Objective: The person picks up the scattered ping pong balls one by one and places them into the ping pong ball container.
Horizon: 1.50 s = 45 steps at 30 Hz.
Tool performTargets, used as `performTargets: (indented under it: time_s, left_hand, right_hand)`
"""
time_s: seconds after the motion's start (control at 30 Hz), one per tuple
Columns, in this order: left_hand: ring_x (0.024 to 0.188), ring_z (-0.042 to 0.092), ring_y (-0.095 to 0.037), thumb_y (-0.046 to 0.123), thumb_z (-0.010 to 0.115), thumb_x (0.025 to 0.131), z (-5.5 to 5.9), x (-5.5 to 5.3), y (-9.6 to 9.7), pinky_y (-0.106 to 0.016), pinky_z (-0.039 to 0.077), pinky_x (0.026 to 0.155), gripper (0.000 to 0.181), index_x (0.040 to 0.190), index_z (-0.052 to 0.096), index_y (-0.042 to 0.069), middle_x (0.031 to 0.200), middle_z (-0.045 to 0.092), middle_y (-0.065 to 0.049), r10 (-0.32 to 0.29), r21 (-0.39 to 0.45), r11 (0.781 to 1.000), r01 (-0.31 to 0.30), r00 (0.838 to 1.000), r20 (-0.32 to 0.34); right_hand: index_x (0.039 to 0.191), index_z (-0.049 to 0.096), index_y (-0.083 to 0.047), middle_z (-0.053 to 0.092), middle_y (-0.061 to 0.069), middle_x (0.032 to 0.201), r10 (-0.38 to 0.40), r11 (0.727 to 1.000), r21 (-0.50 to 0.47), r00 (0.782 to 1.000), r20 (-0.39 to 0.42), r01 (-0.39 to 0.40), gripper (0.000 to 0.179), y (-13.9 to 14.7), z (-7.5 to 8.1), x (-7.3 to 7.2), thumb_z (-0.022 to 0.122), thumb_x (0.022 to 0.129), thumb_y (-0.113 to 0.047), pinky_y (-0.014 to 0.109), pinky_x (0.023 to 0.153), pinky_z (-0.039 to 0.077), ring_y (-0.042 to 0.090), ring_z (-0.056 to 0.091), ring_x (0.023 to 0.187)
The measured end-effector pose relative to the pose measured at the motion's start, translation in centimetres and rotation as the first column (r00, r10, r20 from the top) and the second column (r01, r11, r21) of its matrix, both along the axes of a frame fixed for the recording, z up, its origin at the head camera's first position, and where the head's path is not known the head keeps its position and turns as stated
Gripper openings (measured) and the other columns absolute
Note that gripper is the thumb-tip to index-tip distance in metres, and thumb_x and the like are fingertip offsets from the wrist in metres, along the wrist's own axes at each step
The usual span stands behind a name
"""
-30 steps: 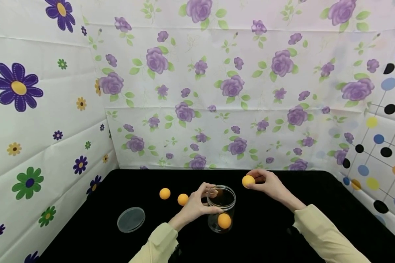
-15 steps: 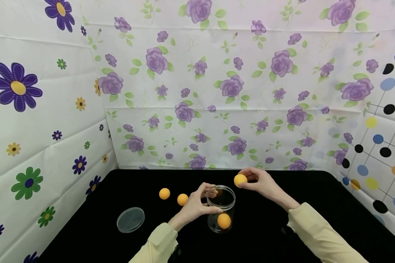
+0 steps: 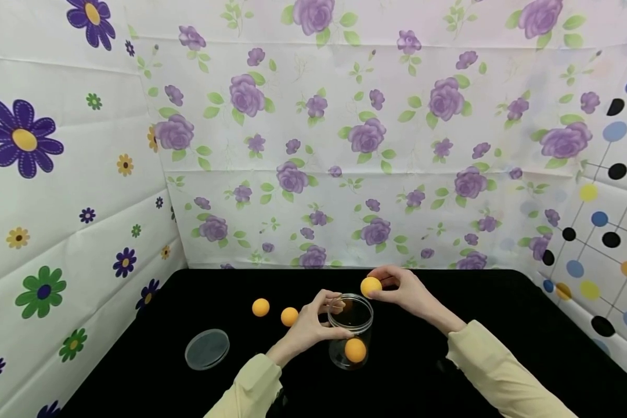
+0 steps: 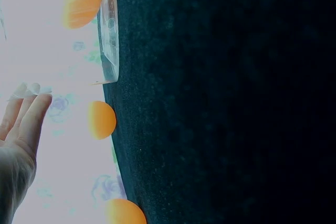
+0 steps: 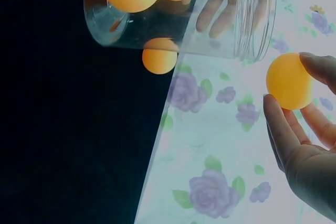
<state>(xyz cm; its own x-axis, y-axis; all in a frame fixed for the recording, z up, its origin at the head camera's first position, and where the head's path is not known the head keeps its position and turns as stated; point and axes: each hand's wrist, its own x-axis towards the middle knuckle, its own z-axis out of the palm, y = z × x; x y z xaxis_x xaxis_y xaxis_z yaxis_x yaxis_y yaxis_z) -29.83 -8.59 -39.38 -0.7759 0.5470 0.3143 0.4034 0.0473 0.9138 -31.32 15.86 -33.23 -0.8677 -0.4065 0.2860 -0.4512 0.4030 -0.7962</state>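
A clear screw-top jar (image 3: 351, 325) stands upright on the black table with one orange ping-pong ball (image 3: 355, 350) at its bottom. My left hand (image 3: 309, 326) holds the jar near its rim, thumb in front and fingers behind. Just beyond the rim's right side, my right hand (image 3: 409, 293) pinches another orange ping-pong ball (image 5: 289, 81) between thumb and fingertips. In the right wrist view this ball is level with the jar's mouth and apart from it. Left of the jar, two more ping-pong balls lie on the table, a nearer one (image 3: 289, 317) and a farther one (image 3: 260, 307).
A round clear lid (image 3: 207, 349) lies on the black tabletop (image 3: 423, 371) at the left. Flower-printed sheets (image 3: 313, 174) rise behind the table and on its left. A dotted sheet (image 3: 601, 232) stands along the right side.
My right hand has moved left with its ping-pong ball, from off to the jar's right to beside the rim. My left hand and the jar have stayed in place.
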Motion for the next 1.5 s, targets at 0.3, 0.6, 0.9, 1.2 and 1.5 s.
performTargets:
  time_s: [0.3, 0.6, 0.9, 1.2, 1.5]
  left_hand:
    - [0.109, 0.048, -0.028, 0.014, 0.072, 0.079, -0.2, -0.2, 0.1, -0.041, 0.045, 0.083, 0.059, 0.128, 0.04, 0.004, 0.12, 0.05, -0.011, 0.005, -0.003, 1.0, -0.005, 1.0, -0.011]
    - [0.11, 0.047, -0.032, 0.023, 0.073, 0.078, -2.5, -2.0, 0.1, -0.038, 0.046, 0.082, 0.06, 0.128, 0.042, 0.012, 0.12, 0.051, -0.004, 0.031, -0.01, 0.999, -0.032, 0.999, -0.034]
    - [0.111, 0.046, -0.034, 0.028, 0.073, 0.078, -2.5, -1.9, 0.1, -0.041, 0.045, 0.081, 0.063, 0.129, 0.041, 0.013, 0.122, 0.049, -0.009, 0.025, 0.0, 1.0, -0.025, 0.999, -0.033]
    - [0.111, 0.046, -0.033, 0.028, 0.073, 0.077, -2.6, -1.9, 0.1, -0.04, 0.046, 0.081, 0.061, 0.129, 0.042, 0.017, 0.12, 0.05, -0.003, 0.039, -0.008, 0.999, -0.039, 0.999, -0.036]
    - [0.111, 0.046, -0.034, 0.028, 0.074, 0.077, -2.6, -1.9, 0.2, -0.04, 0.046, 0.081, 0.063, 0.129, 0.041, 0.014, 0.119, 0.05, -0.002, 0.044, -0.008, 0.999, -0.045, 0.998, -0.039]
  right_hand:
    - [0.112, 0.059, -0.005, 0.059, 0.008, 0.103, 0.046, 0.999, -0.006, 0.999, 0.003, -0.046, 0.038, -0.5, -0.9, -0.9, 0.071, 0.08, -0.022, 0.036, 0.075, 0.047, 0.022, 0.057, 0.088]
    - [0.113, 0.056, 0.003, 0.058, 0.015, 0.102, 0.081, 0.997, -0.013, 0.997, 0.015, -0.081, 0.035, -1.9, 1.2, 1.3, 0.068, 0.082, -0.01, 0.037, 0.072, 0.047, 0.031, 0.056, 0.089]
    - [0.113, 0.057, 0.002, 0.058, 0.015, 0.102, 0.078, 0.997, 0.007, 0.997, 0.026, -0.079, 0.036, -2.5, 1.6, 1.7, 0.069, 0.082, -0.011, 0.038, 0.075, 0.046, 0.031, 0.056, 0.09]
    - [0.113, 0.057, 0.003, 0.058, 0.014, 0.102, 0.091, 0.996, 0.007, 0.996, 0.02, -0.091, 0.037, -2.6, 1.4, 1.5, 0.069, 0.082, -0.012, 0.04, 0.077, 0.045, 0.03, 0.056, 0.089]
    - [0.114, 0.056, 0.004, 0.058, 0.015, 0.101, 0.1, 0.995, -0.005, 0.995, 0.022, -0.1, 0.038, -2.6, 1.1, 1.2, 0.069, 0.081, -0.012, 0.039, 0.076, 0.046, 0.031, 0.056, 0.089]
